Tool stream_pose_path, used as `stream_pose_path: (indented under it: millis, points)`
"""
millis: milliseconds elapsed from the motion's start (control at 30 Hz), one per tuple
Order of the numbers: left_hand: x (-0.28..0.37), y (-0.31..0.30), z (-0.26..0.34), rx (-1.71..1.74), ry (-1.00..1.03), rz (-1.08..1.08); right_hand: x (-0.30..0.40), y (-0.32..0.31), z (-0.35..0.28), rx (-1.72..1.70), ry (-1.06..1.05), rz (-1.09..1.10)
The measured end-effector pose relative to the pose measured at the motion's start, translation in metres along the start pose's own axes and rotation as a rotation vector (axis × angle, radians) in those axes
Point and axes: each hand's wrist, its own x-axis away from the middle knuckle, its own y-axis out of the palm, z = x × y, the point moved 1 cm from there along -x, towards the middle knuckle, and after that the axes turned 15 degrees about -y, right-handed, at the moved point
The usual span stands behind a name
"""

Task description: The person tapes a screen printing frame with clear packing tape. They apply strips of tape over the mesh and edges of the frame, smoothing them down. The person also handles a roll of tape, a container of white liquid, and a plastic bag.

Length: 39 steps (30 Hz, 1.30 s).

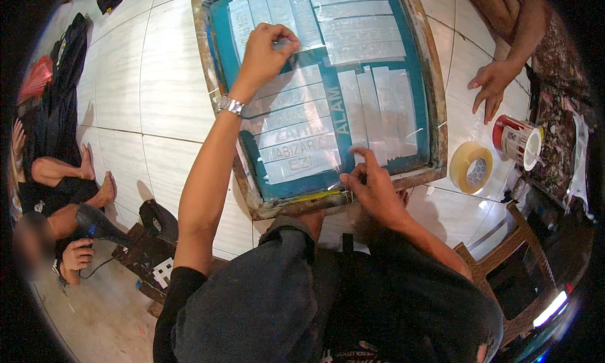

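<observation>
A wood-framed printing screen (436, 103) with teal mesh rests across my knees, with its far part over the tiled floor. Strips of clear tape (354, 27) cover most of the mesh, over pale lettering. My left hand (269, 51), with a metal watch on the wrist, is above the screen's upper middle; thumb and fingertips meet around what looks like a bit of clear tape. My right hand (373, 183) is at the near edge of the frame, index finger and thumb apart, with nothing visible held.
A roll of clear tape (471, 168) and a red-and-white tub on its side (516, 142) are at the right. Another person's hand (494, 86) hangs near them. At the left, a seated person holds a dark hair dryer (101, 223). A wooden frame (513, 249) stands lower right.
</observation>
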Motion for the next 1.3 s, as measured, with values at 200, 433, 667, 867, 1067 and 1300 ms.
stream_pose_path:
  millis: [200, 433, 667, 867, 1067, 1300]
  points:
    - [0.005, 0.011, -0.005, -0.036, 0.02, 0.066, -0.012, 0.007, 0.003, 0.078, -0.038, -0.212]
    - [0.008, 0.015, -0.008, -0.021, 0.002, 0.099, -0.012, 0.011, 0.014, 0.071, 0.003, -0.194]
    - [0.006, 0.021, -0.013, -0.061, -0.005, 0.112, -0.013, 0.01, 0.016, 0.113, 0.003, -0.199]
    - [0.007, 0.018, -0.008, -0.039, -0.027, 0.083, -0.012, 0.011, 0.021, 0.12, -0.071, -0.171]
    - [0.012, 0.02, -0.004, -0.113, 0.029, 0.084, -0.012, 0.011, 0.025, 0.137, -0.076, -0.157]
    - [0.028, 0.014, 0.004, -0.292, 0.084, 0.196, -0.015, 0.011, 0.02, 0.136, -0.043, -0.19]
